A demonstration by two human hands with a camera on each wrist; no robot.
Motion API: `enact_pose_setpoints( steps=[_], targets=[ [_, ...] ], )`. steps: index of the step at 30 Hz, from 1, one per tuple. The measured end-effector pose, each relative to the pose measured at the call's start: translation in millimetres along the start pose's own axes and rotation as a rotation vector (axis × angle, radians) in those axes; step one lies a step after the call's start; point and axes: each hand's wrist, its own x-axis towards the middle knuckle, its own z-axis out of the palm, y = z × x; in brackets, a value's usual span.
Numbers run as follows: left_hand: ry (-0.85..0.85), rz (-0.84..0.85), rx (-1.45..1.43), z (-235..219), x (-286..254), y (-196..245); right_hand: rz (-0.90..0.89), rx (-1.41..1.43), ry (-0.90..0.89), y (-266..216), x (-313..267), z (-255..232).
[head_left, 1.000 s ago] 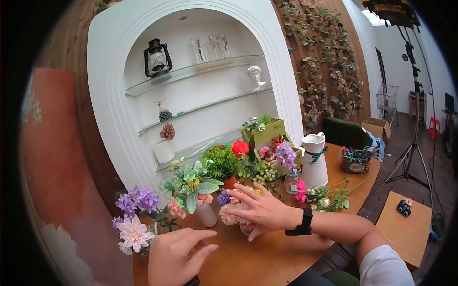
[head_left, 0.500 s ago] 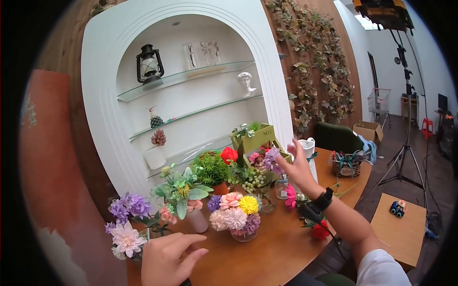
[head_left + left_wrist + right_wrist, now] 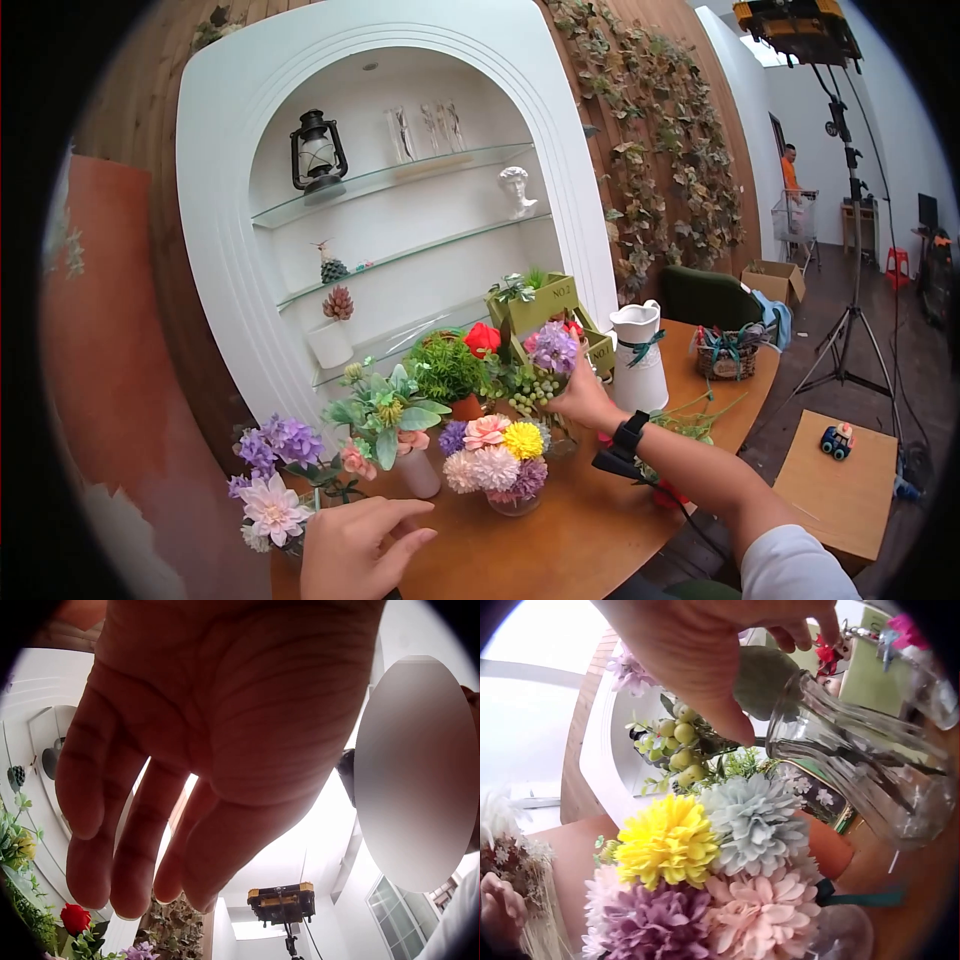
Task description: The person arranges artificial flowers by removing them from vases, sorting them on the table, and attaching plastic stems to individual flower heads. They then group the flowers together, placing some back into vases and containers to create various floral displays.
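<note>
My right hand (image 3: 588, 395) reaches in beside a purple flower (image 3: 553, 347) at the middle of the table. In the right wrist view, its thumb and fingers are spread apart around a large green leaf, close to the mouth of a clear glass vase (image 3: 911, 825) with stems in it. Green berries (image 3: 682, 742) hang beside the thumb. Below that hand stands a round bouquet of yellow, pink, purple and pale blue flowers (image 3: 495, 460) in a glass. Over the near left of the table, my left hand (image 3: 360, 540) hovers with loosely bent fingers, holding nothing.
Leafy stems in a white vase (image 3: 418, 475) and a pink dahlia (image 3: 275, 508) with purple blooms stand at left. Behind are a potted green plant (image 3: 445, 368) and green drawers (image 3: 550, 300). A white pitcher (image 3: 640, 375) and wicker basket (image 3: 727, 358) stand at right.
My right hand has left the bouquet, swung right and up towards the pitcher, then come back left to the purple flower. The left hand has hardly moved. A person in orange appears at the back.
</note>
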Motion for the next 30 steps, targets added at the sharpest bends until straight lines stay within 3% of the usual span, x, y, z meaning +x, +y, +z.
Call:
enact_pose_setpoints(
  steps=[10, 14, 16, 18, 21, 25, 28, 30],
  targets=[
    [0.018, 0.044, 0.028, -3.7, -1.2, -0.4, -0.200, -0.363, -0.016, -25.0, 16.1, 11.7],
    [0.046, 0.083, 0.030, -2.4, -1.6, -3.1, -0.052, -0.260, -0.066, -24.1, 29.0, 15.5],
    [0.032, -0.013, -0.043, 1.3, -1.1, -3.1, 0.025, -0.248, -0.071, -24.9, 35.3, 15.0],
    [0.037, 0.021, -0.019, -3.2, -3.1, -3.1, -0.026, -0.230, -0.029, -16.6, 42.0, 17.6],
    [0.039, 0.057, 0.012, -5.9, -3.8, -3.1, -0.092, -0.065, 0.194, -17.9, 56.5, 17.2],
    [0.046, 0.058, 0.008, -7.3, -3.8, -2.7, -0.208, 0.078, 0.393, -49.5, 77.2, -10.3],
    [0.066, 0.077, 0.019, -5.6, -3.6, -4.3, -0.240, 0.140, 0.393, -91.4, 75.6, -44.6],
    [0.058, 0.067, 0.007, -5.4, -3.1, -4.4, -0.355, 0.135, 0.336, -106.5, 72.3, -68.6]
  ],
)
